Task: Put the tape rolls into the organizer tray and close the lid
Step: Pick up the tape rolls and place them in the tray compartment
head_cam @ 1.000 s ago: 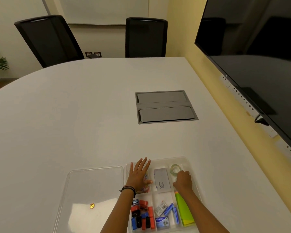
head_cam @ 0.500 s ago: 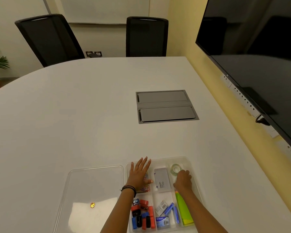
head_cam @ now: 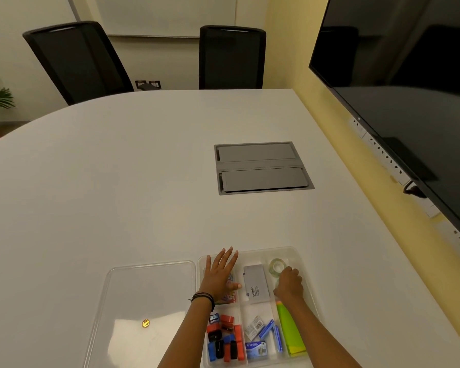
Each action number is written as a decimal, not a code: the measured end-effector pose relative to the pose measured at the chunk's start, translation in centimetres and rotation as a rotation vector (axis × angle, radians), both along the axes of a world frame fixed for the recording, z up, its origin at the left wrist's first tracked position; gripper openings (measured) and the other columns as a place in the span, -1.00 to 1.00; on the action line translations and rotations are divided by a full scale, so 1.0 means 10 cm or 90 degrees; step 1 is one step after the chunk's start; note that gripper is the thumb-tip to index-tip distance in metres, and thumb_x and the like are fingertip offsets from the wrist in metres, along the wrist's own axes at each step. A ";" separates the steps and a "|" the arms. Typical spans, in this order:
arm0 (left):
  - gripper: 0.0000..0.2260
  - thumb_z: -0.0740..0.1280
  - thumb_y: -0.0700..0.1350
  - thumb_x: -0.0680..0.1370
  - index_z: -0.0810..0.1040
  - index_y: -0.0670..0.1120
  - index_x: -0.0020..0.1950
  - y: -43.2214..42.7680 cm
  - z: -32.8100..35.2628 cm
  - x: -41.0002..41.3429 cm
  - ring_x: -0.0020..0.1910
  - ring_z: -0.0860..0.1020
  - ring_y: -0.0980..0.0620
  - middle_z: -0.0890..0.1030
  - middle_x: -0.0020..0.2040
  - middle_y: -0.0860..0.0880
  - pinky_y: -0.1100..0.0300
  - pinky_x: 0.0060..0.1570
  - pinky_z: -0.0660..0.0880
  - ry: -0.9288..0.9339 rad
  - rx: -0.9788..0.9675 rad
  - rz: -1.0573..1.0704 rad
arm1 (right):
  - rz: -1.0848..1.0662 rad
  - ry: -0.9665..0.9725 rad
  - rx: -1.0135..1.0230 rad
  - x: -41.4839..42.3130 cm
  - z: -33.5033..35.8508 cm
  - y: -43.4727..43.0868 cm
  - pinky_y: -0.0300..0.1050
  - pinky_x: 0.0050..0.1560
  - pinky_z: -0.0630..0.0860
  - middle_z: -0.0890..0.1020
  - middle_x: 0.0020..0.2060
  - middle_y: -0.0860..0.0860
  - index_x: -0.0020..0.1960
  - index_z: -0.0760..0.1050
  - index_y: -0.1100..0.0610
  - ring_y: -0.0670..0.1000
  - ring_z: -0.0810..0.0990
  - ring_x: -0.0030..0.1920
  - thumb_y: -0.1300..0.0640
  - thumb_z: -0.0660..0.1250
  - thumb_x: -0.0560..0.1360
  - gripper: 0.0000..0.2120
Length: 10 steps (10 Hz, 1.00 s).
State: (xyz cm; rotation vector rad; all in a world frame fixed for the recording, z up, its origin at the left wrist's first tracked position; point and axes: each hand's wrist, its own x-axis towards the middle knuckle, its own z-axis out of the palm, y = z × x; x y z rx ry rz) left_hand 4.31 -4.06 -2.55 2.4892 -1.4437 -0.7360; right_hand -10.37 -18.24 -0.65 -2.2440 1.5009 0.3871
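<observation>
At a white conference table [head_cam: 117, 181], a person worked over a clear organizer tray [head_cam: 307, 285] with both bare hands. The left hand [head_cam: 219, 277] lay flat, fingers spread and holding nothing, across the tray's far-left compartment. The right hand [head_cam: 288, 284] was curled in the far-right compartment, knuckles up, just beside a clear tape roll [head_cam: 276, 266] lying flat there; whether it gripped anything could not be told. A grey box [head_cam: 256, 284] sat between the hands. The transparent lid [head_cam: 146, 301] lay off the tray, just to its left on the table.
</observation>
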 end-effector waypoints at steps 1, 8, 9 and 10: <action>-0.22 0.26 0.18 0.52 -0.18 0.03 0.53 0.00 -0.01 0.00 0.55 -0.21 -0.05 -0.18 0.58 -0.03 -0.17 0.46 -0.30 0.000 0.000 0.000 | -0.002 -0.003 0.001 0.00 -0.01 0.00 -0.11 0.17 0.53 0.41 0.25 0.17 0.27 0.28 0.26 0.12 0.47 0.24 0.20 0.46 0.41 -0.47; -0.22 0.27 0.19 0.52 -0.18 0.04 0.53 0.00 -0.03 0.00 0.55 -0.21 -0.05 -0.18 0.58 -0.03 -0.17 0.46 -0.30 0.001 -0.005 0.005 | -0.009 0.001 0.038 -0.01 0.01 -0.04 -0.13 0.17 0.52 0.45 0.23 0.18 0.27 0.30 0.26 0.12 0.53 0.21 0.11 0.53 0.35 -0.37; -0.21 0.26 0.19 0.52 -0.19 0.04 0.52 -0.01 -0.03 0.01 0.55 -0.21 -0.04 -0.17 0.58 -0.03 -0.17 0.46 -0.30 0.001 -0.004 0.004 | -0.013 0.009 0.035 0.00 0.02 -0.04 -0.15 0.16 0.53 0.47 0.23 0.17 0.27 0.31 0.26 0.11 0.55 0.20 0.15 0.53 0.34 -0.38; -0.22 0.26 0.20 0.52 -0.19 0.04 0.53 -0.01 -0.04 0.01 0.55 -0.21 -0.04 -0.17 0.58 -0.03 -0.17 0.46 -0.30 -0.002 -0.004 0.003 | -0.012 0.006 0.037 0.00 0.02 -0.04 -0.16 0.14 0.54 0.48 0.21 0.17 0.25 0.33 0.26 0.10 0.57 0.17 0.15 0.53 0.34 -0.41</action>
